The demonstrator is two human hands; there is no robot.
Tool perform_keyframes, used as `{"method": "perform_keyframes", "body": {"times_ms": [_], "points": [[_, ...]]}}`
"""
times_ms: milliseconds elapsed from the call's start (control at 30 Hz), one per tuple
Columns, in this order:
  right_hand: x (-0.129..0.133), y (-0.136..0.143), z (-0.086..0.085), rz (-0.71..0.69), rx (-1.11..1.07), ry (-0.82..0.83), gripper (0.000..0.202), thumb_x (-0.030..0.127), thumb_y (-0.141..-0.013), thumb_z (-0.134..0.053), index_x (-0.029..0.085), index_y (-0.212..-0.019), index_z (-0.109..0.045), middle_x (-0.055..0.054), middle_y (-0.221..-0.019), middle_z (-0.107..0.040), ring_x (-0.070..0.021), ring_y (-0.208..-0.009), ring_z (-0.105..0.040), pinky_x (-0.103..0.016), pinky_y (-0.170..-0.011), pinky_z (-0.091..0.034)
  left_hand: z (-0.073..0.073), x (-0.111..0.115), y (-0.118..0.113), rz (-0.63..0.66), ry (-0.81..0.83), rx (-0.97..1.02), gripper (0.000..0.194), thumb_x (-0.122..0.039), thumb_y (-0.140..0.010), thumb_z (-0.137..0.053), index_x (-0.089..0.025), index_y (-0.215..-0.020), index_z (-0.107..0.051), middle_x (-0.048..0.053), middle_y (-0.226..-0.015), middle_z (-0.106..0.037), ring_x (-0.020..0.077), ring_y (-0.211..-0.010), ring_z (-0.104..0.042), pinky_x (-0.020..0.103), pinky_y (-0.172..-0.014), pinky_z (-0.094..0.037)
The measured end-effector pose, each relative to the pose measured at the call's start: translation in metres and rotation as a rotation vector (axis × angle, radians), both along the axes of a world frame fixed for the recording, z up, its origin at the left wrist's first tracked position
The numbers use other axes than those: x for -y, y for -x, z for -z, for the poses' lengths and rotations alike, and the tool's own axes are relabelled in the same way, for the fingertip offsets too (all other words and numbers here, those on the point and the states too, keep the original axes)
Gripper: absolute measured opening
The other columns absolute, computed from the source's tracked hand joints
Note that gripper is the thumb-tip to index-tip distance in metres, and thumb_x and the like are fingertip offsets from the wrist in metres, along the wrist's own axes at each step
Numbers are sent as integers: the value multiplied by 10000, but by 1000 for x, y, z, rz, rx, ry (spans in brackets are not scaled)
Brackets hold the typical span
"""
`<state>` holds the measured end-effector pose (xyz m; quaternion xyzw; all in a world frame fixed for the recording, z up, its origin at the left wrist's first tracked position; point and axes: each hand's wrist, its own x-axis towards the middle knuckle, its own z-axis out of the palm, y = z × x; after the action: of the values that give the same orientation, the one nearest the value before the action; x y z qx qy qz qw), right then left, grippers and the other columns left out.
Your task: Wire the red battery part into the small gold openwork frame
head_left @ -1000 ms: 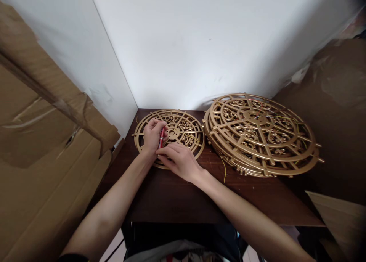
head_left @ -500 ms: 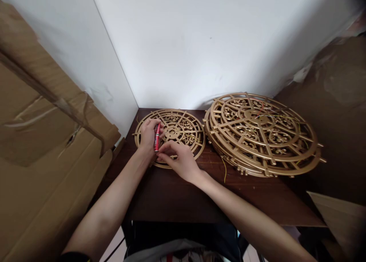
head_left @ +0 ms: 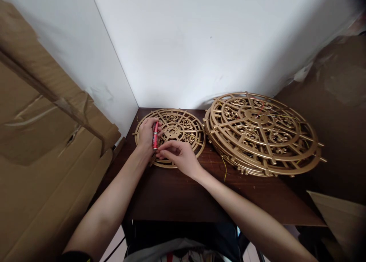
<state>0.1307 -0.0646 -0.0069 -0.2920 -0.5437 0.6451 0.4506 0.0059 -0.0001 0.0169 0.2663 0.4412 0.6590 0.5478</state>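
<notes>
My left hand (head_left: pixel 148 133) is wrapped round a slim red tube (head_left: pixel 155 137) with a dark band. It may be a glue tube or a marker; its kind is not clear. Close to the tube's lower end, the thumb and fingertips of my right hand (head_left: pixel 180 155) are pinched together. Whatever they hold, if anything, is too small to make out. Both hands are over the left part of a round gold openwork panel (head_left: pixel 197 128) with scroll ornaments, which lies flat on the dark brown table (head_left: pixel 171 204) and is partly covered by my hands.
To the right, a stack of larger gold openwork panels (head_left: pixel 268 147) leans unevenly, with thin wires on top. A yellow wire (head_left: pixel 225 169) hangs from it onto the table. Cardboard (head_left: pixel 57 159) stands at the left, a white wall (head_left: pixel 200 48) behind, and more cardboard (head_left: pixel 337 121) at the right.
Both hands have shifted slightly left, the red tube along with my left hand. The panels have stayed in place.
</notes>
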Motion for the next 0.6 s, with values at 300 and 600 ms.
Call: {"method": "perform_keyframes", "body": {"times_ms": [300, 600], "points": [[3, -3, -4, 177, 348, -387, 71, 240, -811, -678, 176, -811, -709, -9, -774, -714, -119, -690, -644, -229, -661, -504, 2, 1, -2, -39, -5, -13, 178, -205, -593, -635, -170, -682, -484, -35, -566, -528, 60, -448, -450, 144, -340, -312], [5, -1, -5, 169, 416, -310, 78, 221, -808, -679, 164, -771, -716, 16, -643, -679, -94, -556, -574, -207, -570, -437, -1, 5, -8, -99, -32, -57, 174, -223, -612, -616, -179, -652, -453, -41, -552, -517, 64, -435, -452, 147, -340, -312]]}}
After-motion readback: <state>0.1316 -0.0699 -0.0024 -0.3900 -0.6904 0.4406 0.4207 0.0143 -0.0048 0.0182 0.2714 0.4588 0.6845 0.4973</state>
